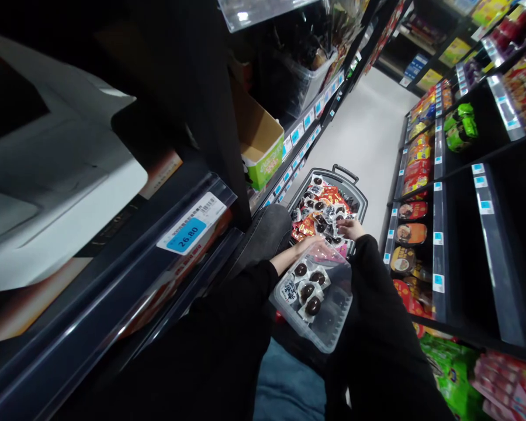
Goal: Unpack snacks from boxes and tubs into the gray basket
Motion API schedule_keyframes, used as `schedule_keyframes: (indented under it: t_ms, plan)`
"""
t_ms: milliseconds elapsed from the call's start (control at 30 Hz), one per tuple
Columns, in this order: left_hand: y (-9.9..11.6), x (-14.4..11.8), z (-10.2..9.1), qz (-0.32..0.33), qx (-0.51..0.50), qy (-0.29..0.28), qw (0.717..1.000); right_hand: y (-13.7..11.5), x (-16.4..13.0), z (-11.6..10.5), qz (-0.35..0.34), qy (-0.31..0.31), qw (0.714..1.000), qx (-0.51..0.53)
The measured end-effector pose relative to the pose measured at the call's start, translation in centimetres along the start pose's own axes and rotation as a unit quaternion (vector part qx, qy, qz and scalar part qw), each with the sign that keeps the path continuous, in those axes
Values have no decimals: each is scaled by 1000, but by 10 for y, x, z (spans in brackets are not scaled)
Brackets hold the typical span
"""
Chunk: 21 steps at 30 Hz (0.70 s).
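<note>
both hands [333,234] reach into a grey basket [358,206] of snack packets [322,213].

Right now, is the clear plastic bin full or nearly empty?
Nearly empty: the clear plastic bin holds only a few snack packets at one end.

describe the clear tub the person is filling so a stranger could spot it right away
Look down the shop aisle between the dark shelves to the dark basket of snack packets on the floor. Just nearer the camera, between the person's black sleeves, sits the clear plastic tub, with the left hand at its far rim. Unlike the crowded basket, it is see-through and holds only a few small packets with dark round sweets.
</note>
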<state>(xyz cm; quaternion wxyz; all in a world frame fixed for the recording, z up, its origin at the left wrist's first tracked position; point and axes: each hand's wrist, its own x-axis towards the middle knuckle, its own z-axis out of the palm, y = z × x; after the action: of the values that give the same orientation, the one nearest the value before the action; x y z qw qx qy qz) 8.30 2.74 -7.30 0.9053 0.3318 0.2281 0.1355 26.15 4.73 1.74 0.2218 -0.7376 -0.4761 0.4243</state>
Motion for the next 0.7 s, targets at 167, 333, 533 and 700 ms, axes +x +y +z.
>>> schedule_keyframes:
  t_ms: [167,333,533,700]
  plan:
    - [-7,1,3,2,-28,24,999,0,-59,-9,-33,-8,999,-22]
    - [-4,-2,9,27,-39,30,998,-13,-136,9,-140,-175,962,-158]
    - [0,-7,12,-6,1,55,998,-18,-146,60,-86,-274,821,-494]
    - [6,-12,13,-12,-1,43,999,-22,-139,75,-120,-336,777,-519]
